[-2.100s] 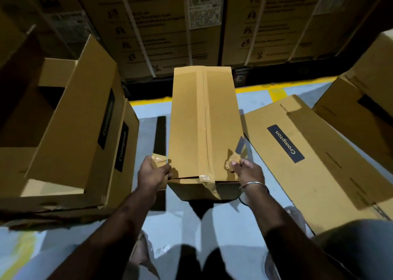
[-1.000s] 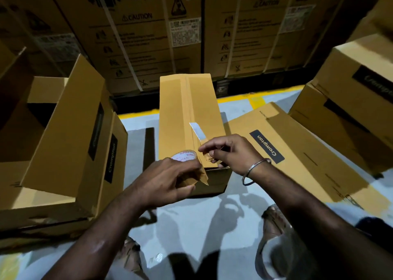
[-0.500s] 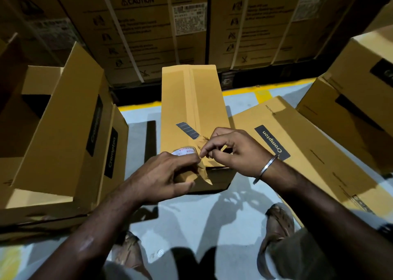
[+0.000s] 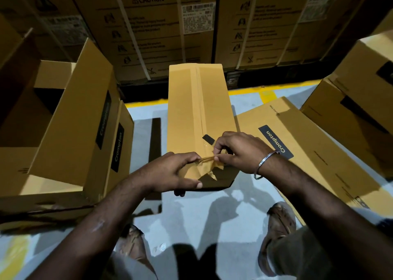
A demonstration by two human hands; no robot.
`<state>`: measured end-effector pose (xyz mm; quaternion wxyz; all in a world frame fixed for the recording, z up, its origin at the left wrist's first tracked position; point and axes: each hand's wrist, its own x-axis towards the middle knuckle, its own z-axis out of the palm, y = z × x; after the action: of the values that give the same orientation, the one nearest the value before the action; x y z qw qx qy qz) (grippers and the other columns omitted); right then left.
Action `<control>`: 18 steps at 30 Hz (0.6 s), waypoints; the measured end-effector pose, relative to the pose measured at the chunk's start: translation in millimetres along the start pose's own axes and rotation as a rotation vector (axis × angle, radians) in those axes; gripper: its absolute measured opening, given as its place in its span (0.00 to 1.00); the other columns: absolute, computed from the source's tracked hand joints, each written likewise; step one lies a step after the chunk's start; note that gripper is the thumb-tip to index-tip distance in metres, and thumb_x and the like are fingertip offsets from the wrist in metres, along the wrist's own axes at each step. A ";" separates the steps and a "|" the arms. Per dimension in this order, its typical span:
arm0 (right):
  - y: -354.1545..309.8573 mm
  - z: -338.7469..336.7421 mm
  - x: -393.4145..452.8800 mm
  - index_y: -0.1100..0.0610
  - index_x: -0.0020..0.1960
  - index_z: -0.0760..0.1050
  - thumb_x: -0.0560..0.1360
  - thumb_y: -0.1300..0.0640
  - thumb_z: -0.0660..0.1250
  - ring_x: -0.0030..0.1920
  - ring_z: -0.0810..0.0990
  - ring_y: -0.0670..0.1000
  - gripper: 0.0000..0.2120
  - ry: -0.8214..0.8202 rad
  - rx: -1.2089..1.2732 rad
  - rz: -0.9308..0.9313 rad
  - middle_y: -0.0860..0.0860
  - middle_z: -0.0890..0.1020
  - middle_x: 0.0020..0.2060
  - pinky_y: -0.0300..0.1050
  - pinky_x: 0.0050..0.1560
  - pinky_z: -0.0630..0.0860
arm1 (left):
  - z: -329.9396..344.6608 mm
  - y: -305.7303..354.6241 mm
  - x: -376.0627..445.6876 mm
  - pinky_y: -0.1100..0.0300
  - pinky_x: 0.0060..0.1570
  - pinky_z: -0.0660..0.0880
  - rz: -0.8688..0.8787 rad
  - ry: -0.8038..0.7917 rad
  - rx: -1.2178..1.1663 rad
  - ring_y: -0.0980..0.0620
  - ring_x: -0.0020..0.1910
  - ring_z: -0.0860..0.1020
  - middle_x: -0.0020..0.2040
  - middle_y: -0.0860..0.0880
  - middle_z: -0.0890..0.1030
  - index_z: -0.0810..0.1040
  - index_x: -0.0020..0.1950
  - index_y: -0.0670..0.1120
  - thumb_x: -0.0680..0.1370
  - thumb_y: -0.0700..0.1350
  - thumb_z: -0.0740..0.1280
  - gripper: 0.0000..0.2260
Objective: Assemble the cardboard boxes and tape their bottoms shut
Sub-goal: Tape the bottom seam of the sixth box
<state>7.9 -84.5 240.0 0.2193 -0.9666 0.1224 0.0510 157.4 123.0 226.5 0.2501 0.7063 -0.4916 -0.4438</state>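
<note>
Matt brown cardboard box (image 4: 187,109) w/ glossy clear tape (image 4: 198,101); shiny metal bangle (image 4: 265,162); smooth grey floor (image 4: 229,203).

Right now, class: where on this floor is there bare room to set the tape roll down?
Bare floor lies between the taped box and the open boxes on the left. The right is crowded by a flattened box.
</note>
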 end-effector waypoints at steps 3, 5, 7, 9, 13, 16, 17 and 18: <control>7.7 0.4 -0.1 0.45 0.50 0.79 0.79 0.46 0.69 0.48 0.73 0.48 0.04 -0.053 0.003 0.101 0.41 0.75 0.46 0.46 0.42 0.66 | -2.8 5.7 4.5 0.45 0.44 0.85 -0.089 0.026 -0.201 0.42 0.39 0.86 0.60 0.45 0.82 0.65 0.80 0.58 0.74 0.46 0.80 0.39; 11.6 3.5 -1.6 0.45 0.47 0.79 0.79 0.48 0.69 0.49 0.74 0.48 0.03 -0.077 0.037 0.175 0.40 0.75 0.45 0.47 0.43 0.68 | -6.2 7.6 7.0 0.43 0.45 0.85 -0.094 0.029 -0.284 0.39 0.40 0.86 0.60 0.45 0.81 0.65 0.80 0.56 0.73 0.43 0.80 0.40; 21.8 6.4 -4.8 0.46 0.44 0.79 0.78 0.50 0.68 0.49 0.77 0.50 0.04 -0.091 0.030 0.266 0.42 0.78 0.47 0.47 0.46 0.72 | -9.2 0.7 9.8 0.42 0.48 0.83 -0.084 -0.039 -0.318 0.40 0.37 0.84 0.49 0.40 0.85 0.68 0.78 0.55 0.74 0.43 0.80 0.36; 41.7 8.3 -6.5 0.47 0.42 0.79 0.77 0.51 0.67 0.50 0.79 0.54 0.05 -0.071 -0.002 0.371 0.46 0.81 0.49 0.50 0.50 0.77 | -18.4 -16.3 6.6 0.44 0.48 0.80 -0.128 -0.096 -0.292 0.43 0.35 0.81 0.40 0.39 0.84 0.69 0.75 0.54 0.75 0.43 0.79 0.32; 100.8 8.9 -17.8 0.50 0.42 0.81 0.75 0.52 0.69 0.49 0.81 0.58 0.05 -0.072 -0.016 0.593 0.52 0.82 0.45 0.51 0.52 0.79 | -41.6 -52.7 -10.0 0.54 0.33 0.78 -0.244 -0.118 -0.234 0.44 0.35 0.81 0.42 0.36 0.84 0.74 0.69 0.47 0.74 0.44 0.79 0.26; 147.4 11.2 -33.4 0.53 0.44 0.79 0.75 0.54 0.73 0.49 0.82 0.59 0.04 -0.068 -0.036 0.767 0.56 0.84 0.47 0.52 0.53 0.80 | -53.4 -83.3 -17.3 0.58 0.37 0.80 -0.348 -0.050 -0.017 0.49 0.41 0.84 0.51 0.44 0.84 0.79 0.60 0.47 0.73 0.49 0.78 0.19; 159.7 10.9 -38.5 0.54 0.45 0.79 0.74 0.55 0.74 0.47 0.82 0.59 0.05 -0.064 -0.036 0.812 0.57 0.84 0.47 0.51 0.50 0.80 | -58.2 -95.8 -21.4 0.57 0.40 0.80 -0.384 -0.036 0.058 0.49 0.45 0.84 0.53 0.46 0.83 0.80 0.58 0.48 0.73 0.51 0.78 0.17; 169.3 9.1 -43.4 0.56 0.46 0.78 0.74 0.56 0.75 0.45 0.82 0.59 0.07 -0.065 -0.044 0.849 0.57 0.83 0.46 0.49 0.44 0.80 | -62.6 -108.2 -25.9 0.55 0.43 0.81 -0.418 -0.029 0.115 0.48 0.48 0.83 0.54 0.47 0.83 0.81 0.56 0.49 0.73 0.53 0.78 0.16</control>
<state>-78.2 -219.2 168.8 0.1619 -0.8327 0.5015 0.1699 259.9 183.9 181.0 0.1048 0.7995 -0.3625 -0.4673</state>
